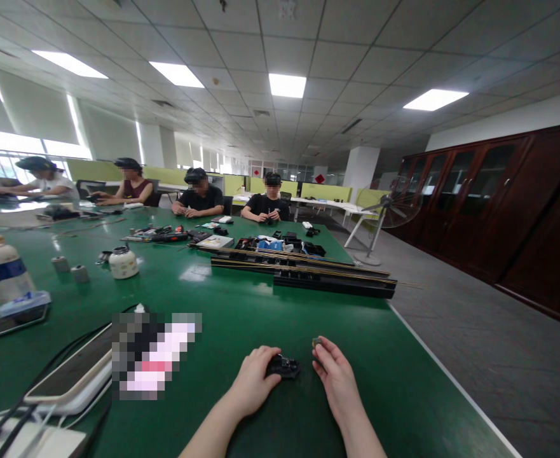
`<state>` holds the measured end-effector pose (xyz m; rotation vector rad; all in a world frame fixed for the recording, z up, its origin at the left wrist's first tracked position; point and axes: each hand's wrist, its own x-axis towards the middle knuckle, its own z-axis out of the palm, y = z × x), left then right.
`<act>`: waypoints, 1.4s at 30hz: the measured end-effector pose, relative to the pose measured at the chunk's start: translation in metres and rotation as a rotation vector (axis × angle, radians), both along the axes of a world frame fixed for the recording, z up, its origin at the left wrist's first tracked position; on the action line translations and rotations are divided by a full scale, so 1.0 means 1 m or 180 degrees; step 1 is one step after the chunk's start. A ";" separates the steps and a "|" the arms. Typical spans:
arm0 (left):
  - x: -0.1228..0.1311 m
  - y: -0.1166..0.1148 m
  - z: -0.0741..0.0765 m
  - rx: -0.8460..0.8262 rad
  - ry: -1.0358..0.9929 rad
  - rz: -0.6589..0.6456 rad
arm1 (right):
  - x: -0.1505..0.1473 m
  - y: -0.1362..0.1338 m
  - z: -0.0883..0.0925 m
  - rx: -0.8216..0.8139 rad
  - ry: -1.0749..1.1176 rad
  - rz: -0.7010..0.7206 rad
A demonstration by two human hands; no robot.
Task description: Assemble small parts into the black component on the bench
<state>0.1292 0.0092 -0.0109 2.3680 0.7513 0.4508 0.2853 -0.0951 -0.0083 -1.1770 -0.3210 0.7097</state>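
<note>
On the green tabletop [241, 318], my left hand [255, 376] grips a small black device part [284, 366] between thumb and fingers; its upper side shows fine metallic details, too small to name. A short gap to the right, my right hand [333, 372] pinches a tiny brownish piece [316, 342] between thumb and index finger, its other fingers curled. The piece is held above and beside the black part, apart from it. The palm side of my left hand hides part of the black device.
Long black trays [334, 285] with thin rods lie ahead. A phone [74, 362] with cables is at left, near a bottle [6, 273] and a white jar [123, 263]. Tools [165, 234] lie farther back. Several people sit across the table. The table's right edge [446, 372] runs close by.
</note>
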 end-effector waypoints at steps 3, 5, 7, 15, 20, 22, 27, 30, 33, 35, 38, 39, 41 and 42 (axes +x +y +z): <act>0.000 0.000 -0.001 0.0004 -0.0010 0.0000 | -0.004 0.001 0.003 -0.0123 -0.0243 0.0031; 0.001 0.001 -0.003 0.0022 0.0030 -0.0004 | -0.007 0.002 0.005 -0.0148 -0.0471 0.0106; 0.001 0.002 -0.004 0.0043 0.0071 -0.0001 | -0.008 0.003 0.005 -0.0129 -0.0725 0.0204; 0.001 0.001 -0.003 0.0019 0.0097 -0.0010 | -0.012 0.003 -0.004 -0.0731 -0.2264 0.0633; 0.002 0.002 -0.004 0.0034 0.0042 -0.0012 | -0.018 0.002 -0.002 -0.0883 -0.2893 0.0808; 0.002 0.002 -0.004 0.0059 0.0029 -0.0012 | -0.020 0.003 -0.001 -0.1008 -0.3082 0.0924; 0.003 0.002 -0.004 0.0070 0.0051 0.0005 | -0.024 0.004 0.000 -0.1265 -0.3395 0.1051; 0.003 0.002 -0.004 0.0085 0.0059 0.0017 | -0.024 0.004 -0.001 -0.1268 -0.3358 0.1030; 0.003 0.002 -0.006 0.0078 0.0049 0.0022 | -0.021 0.003 -0.004 -0.1150 -0.3198 0.1033; 0.003 0.002 -0.007 0.0057 0.0024 0.0048 | -0.018 0.003 -0.006 -0.1003 -0.2972 0.1021; 0.002 0.002 -0.007 0.0012 0.0043 0.0079 | -0.011 0.004 -0.009 -0.0830 -0.2506 0.0915; 0.002 0.002 -0.007 0.0000 0.0062 0.0082 | -0.009 0.004 -0.010 -0.0780 -0.2346 0.0865; 0.002 0.002 -0.006 -0.0008 0.0093 0.0080 | -0.004 0.006 -0.011 -0.0655 -0.1984 0.0740; 0.002 0.002 -0.005 -0.0006 0.0100 0.0076 | -0.003 0.007 -0.011 -0.0607 -0.1819 0.0690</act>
